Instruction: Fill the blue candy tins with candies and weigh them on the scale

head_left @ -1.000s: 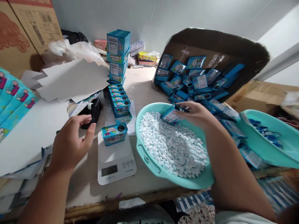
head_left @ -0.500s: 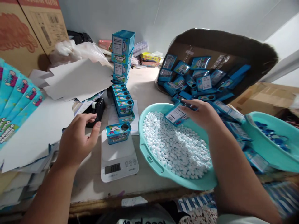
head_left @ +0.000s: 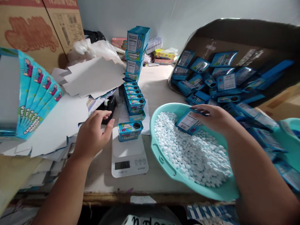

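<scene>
A small blue candy box [head_left: 130, 131] with a round hole on top sits on a white digital scale [head_left: 128, 156]. My left hand [head_left: 93, 134] hovers just left of that box with fingers spread, holding nothing. My right hand [head_left: 214, 118] grips another small blue box [head_left: 188, 122] and lowers it onto the white candies [head_left: 194, 150] that fill a teal basin [head_left: 164, 161].
A row of filled blue boxes [head_left: 134, 98] runs back to a tall stack [head_left: 136, 53]. An open cardboard box [head_left: 234, 56] holds several blue boxes. Flat blue cartons [head_left: 35, 93] fan out at left over white card sheets [head_left: 91, 78]. A second teal basin [head_left: 289, 137] sits far right.
The view has shifted left. My right hand has lowered its box down to the candies. My left hand has edged nearer the box on the scale.
</scene>
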Demonstrator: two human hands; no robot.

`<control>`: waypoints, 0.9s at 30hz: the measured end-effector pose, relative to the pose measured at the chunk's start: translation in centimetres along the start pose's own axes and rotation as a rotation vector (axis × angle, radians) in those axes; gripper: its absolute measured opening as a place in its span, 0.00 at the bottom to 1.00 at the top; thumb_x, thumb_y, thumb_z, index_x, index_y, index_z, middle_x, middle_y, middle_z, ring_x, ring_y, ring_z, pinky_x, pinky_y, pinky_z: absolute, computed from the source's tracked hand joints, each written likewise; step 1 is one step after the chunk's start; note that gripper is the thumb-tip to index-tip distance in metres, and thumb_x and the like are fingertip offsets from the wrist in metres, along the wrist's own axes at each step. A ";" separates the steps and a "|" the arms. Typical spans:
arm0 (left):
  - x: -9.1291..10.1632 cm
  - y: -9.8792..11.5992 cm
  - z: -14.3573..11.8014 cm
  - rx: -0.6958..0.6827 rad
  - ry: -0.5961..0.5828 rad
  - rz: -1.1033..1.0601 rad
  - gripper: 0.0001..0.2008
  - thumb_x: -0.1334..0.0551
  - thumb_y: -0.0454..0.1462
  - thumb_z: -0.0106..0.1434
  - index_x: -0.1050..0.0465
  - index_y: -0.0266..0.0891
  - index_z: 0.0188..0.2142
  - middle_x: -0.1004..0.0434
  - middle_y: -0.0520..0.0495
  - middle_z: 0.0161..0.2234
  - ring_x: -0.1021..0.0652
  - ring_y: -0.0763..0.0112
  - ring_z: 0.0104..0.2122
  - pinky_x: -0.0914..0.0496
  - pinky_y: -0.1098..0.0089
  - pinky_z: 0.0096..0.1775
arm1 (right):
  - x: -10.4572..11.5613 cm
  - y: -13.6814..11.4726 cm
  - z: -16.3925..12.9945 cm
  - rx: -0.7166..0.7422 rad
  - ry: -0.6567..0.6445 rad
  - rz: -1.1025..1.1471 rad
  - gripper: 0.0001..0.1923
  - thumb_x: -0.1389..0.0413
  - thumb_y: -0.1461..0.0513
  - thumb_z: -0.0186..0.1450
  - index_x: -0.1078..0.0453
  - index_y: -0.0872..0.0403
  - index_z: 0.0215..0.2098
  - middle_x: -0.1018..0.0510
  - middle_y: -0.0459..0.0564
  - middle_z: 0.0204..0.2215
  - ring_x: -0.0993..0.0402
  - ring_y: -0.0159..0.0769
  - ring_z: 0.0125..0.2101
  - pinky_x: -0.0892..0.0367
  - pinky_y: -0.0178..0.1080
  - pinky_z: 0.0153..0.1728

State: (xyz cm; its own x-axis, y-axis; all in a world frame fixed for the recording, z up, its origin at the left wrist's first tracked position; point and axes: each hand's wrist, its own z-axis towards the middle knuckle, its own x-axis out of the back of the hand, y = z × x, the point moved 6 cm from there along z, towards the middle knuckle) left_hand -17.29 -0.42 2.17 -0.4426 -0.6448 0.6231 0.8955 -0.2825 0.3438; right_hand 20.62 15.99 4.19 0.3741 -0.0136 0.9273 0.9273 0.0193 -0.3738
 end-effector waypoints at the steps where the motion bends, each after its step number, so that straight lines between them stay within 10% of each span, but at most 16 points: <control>1: 0.0 0.1 0.0 -0.001 -0.001 0.001 0.10 0.40 0.37 0.70 0.30 0.41 0.50 0.21 0.46 0.42 0.18 0.64 0.40 0.23 0.63 0.42 | 0.2 -0.1 0.0 0.022 0.036 0.001 0.22 0.41 0.54 0.59 0.20 0.52 0.49 0.19 0.55 0.42 0.25 0.46 0.40 0.31 0.46 0.41; 17: 0.2 0.1 0.0 0.003 -0.007 -0.012 0.09 0.40 0.37 0.70 0.28 0.44 0.49 0.20 0.45 0.43 0.18 0.61 0.41 0.23 0.59 0.44 | 2.0 -0.8 -1.1 0.101 0.177 -0.002 0.21 0.47 0.57 0.67 0.21 0.54 0.53 0.20 0.58 0.51 0.25 0.44 0.46 0.33 0.44 0.49; 27: -0.1 0.2 0.0 -0.022 -0.029 0.013 0.07 0.40 0.37 0.70 0.28 0.43 0.48 0.19 0.46 0.41 0.18 0.62 0.40 0.24 0.62 0.42 | 1.2 -0.5 -0.8 0.003 0.025 -0.015 0.18 0.43 0.60 0.64 0.21 0.56 0.49 0.19 0.57 0.44 0.26 0.43 0.41 0.33 0.42 0.43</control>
State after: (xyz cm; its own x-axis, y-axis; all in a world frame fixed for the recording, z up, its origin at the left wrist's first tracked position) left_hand -17.08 -0.46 2.19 -0.4322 -0.6275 0.6476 0.9017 -0.2902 0.3206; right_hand 20.61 15.16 5.45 0.3607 -0.0392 0.9319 0.9327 0.0216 -0.3601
